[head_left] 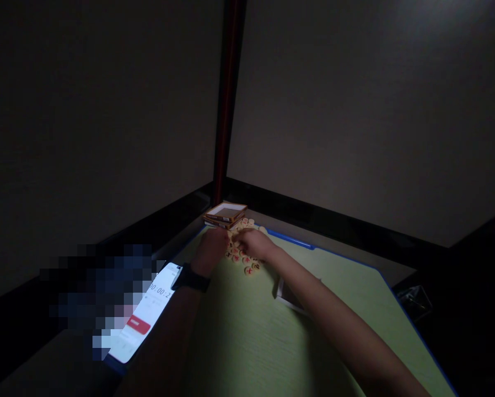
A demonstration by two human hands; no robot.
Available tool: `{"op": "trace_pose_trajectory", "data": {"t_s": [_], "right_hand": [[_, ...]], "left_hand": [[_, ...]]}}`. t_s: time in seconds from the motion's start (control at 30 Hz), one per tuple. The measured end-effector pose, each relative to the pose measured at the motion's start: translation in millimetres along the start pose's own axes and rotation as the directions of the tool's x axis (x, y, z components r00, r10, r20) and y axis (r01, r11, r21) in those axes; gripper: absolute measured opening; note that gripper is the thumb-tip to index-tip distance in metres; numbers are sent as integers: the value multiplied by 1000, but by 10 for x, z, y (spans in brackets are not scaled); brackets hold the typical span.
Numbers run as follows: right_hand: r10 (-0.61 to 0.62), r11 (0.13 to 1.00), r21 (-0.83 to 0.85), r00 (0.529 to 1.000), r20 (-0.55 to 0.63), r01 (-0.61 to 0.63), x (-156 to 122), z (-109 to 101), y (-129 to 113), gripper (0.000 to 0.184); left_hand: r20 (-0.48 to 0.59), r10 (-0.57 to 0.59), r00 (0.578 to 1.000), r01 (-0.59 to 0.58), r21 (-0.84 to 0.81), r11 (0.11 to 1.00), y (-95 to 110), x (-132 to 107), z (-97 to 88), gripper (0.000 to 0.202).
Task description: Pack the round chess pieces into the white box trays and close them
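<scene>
A cluster of round wooden xiangqi pieces point(246, 259), marked in red or black, lies toward the far end of the green table point(247, 331). My left hand point(214, 244), with a dark watch on the wrist, is at the left side of the cluster, its fingers curled in toward the pieces. Just to its right, my right hand point(254, 242) reaches over the pieces with fingers bent and drawn together. Whatever is between the fingertips of either hand is too small and dim to tell. Some pieces are hidden behind the hands.
Shallow stacked boxes point(226, 214) stand beyond the pieces, by the wall corner. A white-edged box or tray point(289, 300) lies partly beneath my right forearm. To the left, a lit phone point(148, 314) shows a timer. A blue strip point(291, 239) lines the table's far edge.
</scene>
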State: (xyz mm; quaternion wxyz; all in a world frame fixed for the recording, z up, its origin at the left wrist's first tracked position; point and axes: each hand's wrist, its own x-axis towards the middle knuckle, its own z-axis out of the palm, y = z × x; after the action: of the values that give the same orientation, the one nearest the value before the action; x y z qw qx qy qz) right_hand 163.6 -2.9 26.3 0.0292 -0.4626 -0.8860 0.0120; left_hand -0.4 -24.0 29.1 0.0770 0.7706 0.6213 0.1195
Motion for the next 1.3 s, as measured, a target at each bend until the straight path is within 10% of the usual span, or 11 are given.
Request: {"op": "trace_pose_trajectory", "data": {"t_s": [0.33, 0.47, 0.63, 0.77, 1.13, 1.3], "right_hand": [[62, 993, -104, 992, 113, -51, -14, -53, -118, 45], [75, 986, 153, 997, -21, -71, -20, 5, -43, 42], [199, 556, 827, 979, -38, -81, -59, 84, 160, 22], [211, 367, 929, 977, -40, -41, -111, 98, 256, 24], [213, 415, 910, 972, -101, 3, -115, 66, 200, 29], [237, 657, 748, 968, -79, -100, -145, 13, 213, 30]], "left_hand": [[-2, 29, 1000, -29, 8, 1000, 7, 31, 28, 31], [-15, 39, 999, -39, 3, 999, 31, 15, -5, 30], [-40, 24, 999, -24, -9, 1000, 71, -11, -34, 28], [-56, 28, 998, -29, -20, 999, 75, -12, -23, 29], [-70, 32, 997, -40, -109, 993, 74, 2, 11, 26], [-109, 31, 994, -49, -164, 985, 78, 17, 50, 26]]}}
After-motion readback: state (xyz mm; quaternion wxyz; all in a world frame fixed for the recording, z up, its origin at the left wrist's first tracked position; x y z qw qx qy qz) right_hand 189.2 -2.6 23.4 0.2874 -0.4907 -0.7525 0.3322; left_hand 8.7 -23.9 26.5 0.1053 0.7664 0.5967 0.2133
